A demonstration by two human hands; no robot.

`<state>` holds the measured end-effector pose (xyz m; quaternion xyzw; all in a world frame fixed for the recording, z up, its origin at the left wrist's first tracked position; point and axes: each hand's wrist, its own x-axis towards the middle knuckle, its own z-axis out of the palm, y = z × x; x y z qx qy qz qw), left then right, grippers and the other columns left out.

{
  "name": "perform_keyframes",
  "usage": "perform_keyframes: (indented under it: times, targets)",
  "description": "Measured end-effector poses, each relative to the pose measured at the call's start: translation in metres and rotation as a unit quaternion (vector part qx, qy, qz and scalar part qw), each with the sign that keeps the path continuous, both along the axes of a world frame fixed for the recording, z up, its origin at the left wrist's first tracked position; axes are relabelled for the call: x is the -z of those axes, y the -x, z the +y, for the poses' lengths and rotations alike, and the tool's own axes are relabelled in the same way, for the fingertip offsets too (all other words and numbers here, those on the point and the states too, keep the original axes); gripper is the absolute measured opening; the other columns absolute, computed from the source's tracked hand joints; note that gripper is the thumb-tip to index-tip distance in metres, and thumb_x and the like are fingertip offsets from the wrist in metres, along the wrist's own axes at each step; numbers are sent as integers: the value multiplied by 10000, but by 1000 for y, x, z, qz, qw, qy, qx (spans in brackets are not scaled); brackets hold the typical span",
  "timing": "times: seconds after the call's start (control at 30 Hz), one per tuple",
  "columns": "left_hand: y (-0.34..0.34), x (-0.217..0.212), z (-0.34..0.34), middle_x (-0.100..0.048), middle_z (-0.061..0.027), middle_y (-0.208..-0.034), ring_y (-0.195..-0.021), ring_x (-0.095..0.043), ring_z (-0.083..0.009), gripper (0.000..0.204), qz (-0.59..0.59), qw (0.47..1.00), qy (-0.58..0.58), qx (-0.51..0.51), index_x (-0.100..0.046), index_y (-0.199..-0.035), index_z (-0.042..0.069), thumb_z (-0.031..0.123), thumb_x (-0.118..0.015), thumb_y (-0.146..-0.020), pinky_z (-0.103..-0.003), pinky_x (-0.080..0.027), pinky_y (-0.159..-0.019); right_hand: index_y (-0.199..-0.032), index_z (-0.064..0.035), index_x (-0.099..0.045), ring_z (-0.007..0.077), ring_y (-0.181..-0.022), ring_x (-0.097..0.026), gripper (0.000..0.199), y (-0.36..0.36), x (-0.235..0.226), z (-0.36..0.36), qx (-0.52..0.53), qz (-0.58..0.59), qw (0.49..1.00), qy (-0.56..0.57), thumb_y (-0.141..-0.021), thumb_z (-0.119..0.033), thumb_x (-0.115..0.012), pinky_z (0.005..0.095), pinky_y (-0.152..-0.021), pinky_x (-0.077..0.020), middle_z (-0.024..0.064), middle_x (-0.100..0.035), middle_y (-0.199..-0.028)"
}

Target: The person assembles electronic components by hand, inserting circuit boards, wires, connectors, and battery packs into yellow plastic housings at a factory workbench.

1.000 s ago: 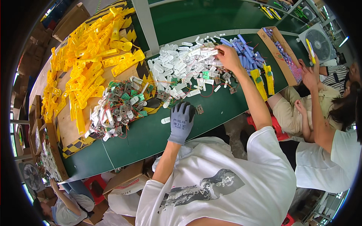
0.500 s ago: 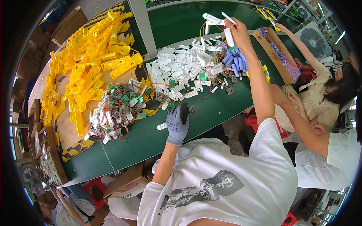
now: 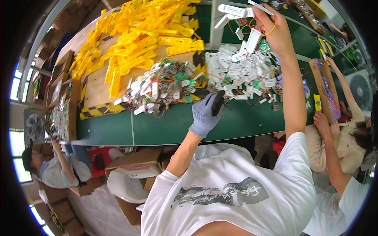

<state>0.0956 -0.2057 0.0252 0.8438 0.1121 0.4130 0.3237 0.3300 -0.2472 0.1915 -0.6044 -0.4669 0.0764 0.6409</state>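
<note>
My right hand point(image 3: 273, 33), bare and raised above the far side of the bench, is closed on a bunch of white plastic casings point(image 3: 236, 11). Red and yellow wires point(image 3: 248, 26) loop from the bunch, and a small green circuit board point(image 3: 264, 45) hangs beneath it. My left hand point(image 3: 206, 113) wears a grey glove with dark fingertips. Its fingers are curled together at the near edge of a heap of white casings point(image 3: 224, 65); whatever they may hold is hidden. To its left lies a heap of wired circuit boards with white pieces point(image 3: 153, 88).
Yellow plastic casings point(image 3: 134, 43) are heaped on a wooden board edged with striped tape point(image 3: 102, 111) on the green bench point(image 3: 106, 129). A cardboard box of purple cells point(image 3: 330, 92) stands at right. Other people sit at both sides. An open carton point(image 3: 134, 159) is below the bench.
The view has swung, so the bench sits further right. My right hand has risen with the white casings; more wires and a green board now show hanging. My left hand stays near the heaps.
</note>
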Motion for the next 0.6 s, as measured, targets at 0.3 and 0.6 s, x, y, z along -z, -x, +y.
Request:
perform_keyframes:
  times: [0.3,0.6]
  targets:
    - [56,-98,72,-645,-83,-826,-601,-602,-198,379,-23,978,-145,-149,-641,-1070,59,-35,-653,-704,-293,-462,-542,-902,-10,-644,282,-680,-624,263,101,83,130,-103,-109,983,110,-805,-254,-630,362,-633,-474,139,-649,-753]
    - [67,-90,125,-594,-146,-1081,-1000,-547,-333,316,261,923,-224,-172,-600,-1098,62,168,-623,-801,-409,-413,-883,-1300,-44,-471,269,-1082,-567,566,49,125,-7,-46,-202,967,147,-784,-166,-669,345,-954,-425,149,-572,-1207]
